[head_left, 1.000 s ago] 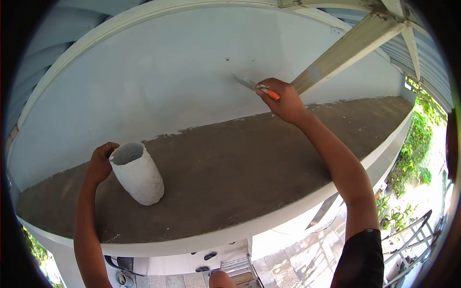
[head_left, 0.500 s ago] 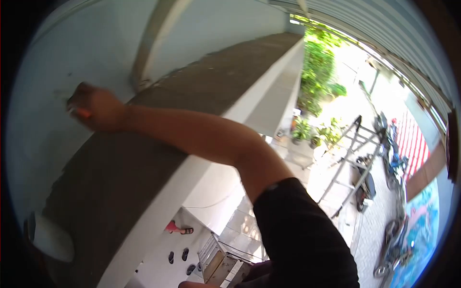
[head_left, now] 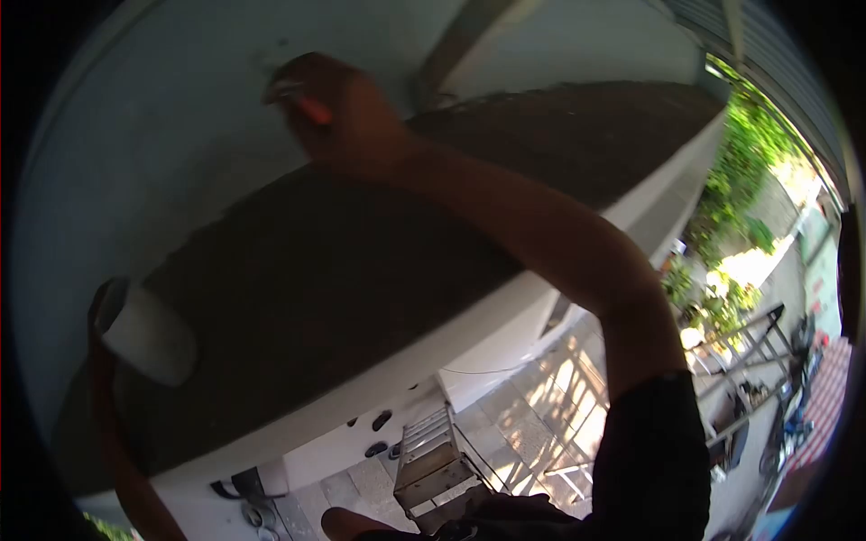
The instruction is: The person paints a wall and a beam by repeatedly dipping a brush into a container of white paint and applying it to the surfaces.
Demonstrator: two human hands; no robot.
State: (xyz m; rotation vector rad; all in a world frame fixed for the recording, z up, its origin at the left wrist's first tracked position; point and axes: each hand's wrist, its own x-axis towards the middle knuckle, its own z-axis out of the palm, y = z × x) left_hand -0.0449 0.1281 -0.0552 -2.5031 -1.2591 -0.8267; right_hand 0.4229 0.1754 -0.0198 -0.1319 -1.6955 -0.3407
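My right hand (head_left: 347,113) is closed around a small tool with an orange handle (head_left: 314,110). It is held up close to the pale blue wall (head_left: 207,117), above the dark ledge; the tool's working end is blurred, so its kind and whether it touches the wall cannot be told. At the left, my left hand (head_left: 101,311) is at the open end of a white cylindrical container (head_left: 153,338), apparently gripping its rim, with most fingers hidden. The container lies tilted over the rough grey-brown top of the ledge (head_left: 361,261).
Beyond the ledge's white front edge (head_left: 397,361) the ground lies well below. A ladder (head_left: 433,460) stands beneath me, and another metal ladder (head_left: 749,370) is at the right. A slanted post (head_left: 460,50) meets the ledge by the wall. Plants (head_left: 722,288) grow farther off.
The view has swung left and down, so the wall, ledge and my right hand appear farther right. My left forearm has come into view beside the white container. The orange-handled tool stays in my right hand.
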